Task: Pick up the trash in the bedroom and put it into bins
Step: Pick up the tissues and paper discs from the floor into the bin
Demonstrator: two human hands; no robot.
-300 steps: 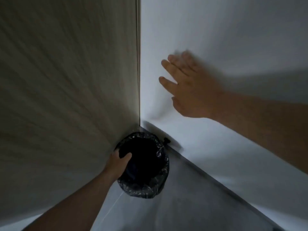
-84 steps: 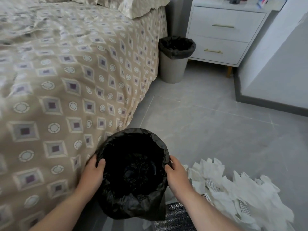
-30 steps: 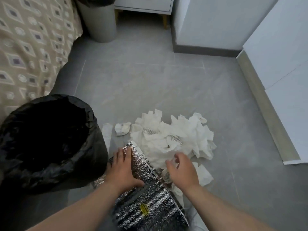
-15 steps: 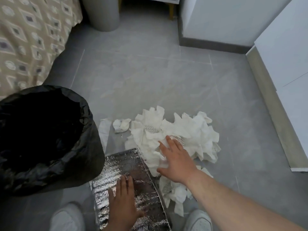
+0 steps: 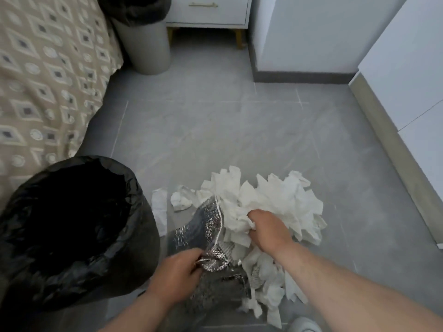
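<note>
Grey tiled floor (image 5: 215, 140) is bounded by beige patterned bed (image 5: 48, 80) and white cabinets (image 5: 407, 80). Beside the black-lined bin (image 5: 134, 188), crinkled silver foil (image 5: 206, 224) is gripped by the left hand (image 5: 176, 269), crumpled white tissues (image 5: 282, 195) by the right hand (image 5: 268, 227).

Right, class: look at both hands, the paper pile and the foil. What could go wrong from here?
The right hand grips only part of the white paper pile, so loose pieces may drop when lifted. The left hand pinches the silver foil sheet by one crumpled edge; pulling it could scatter paper resting against it. The stray scrap beside the black-lined bin might get missed.
</note>
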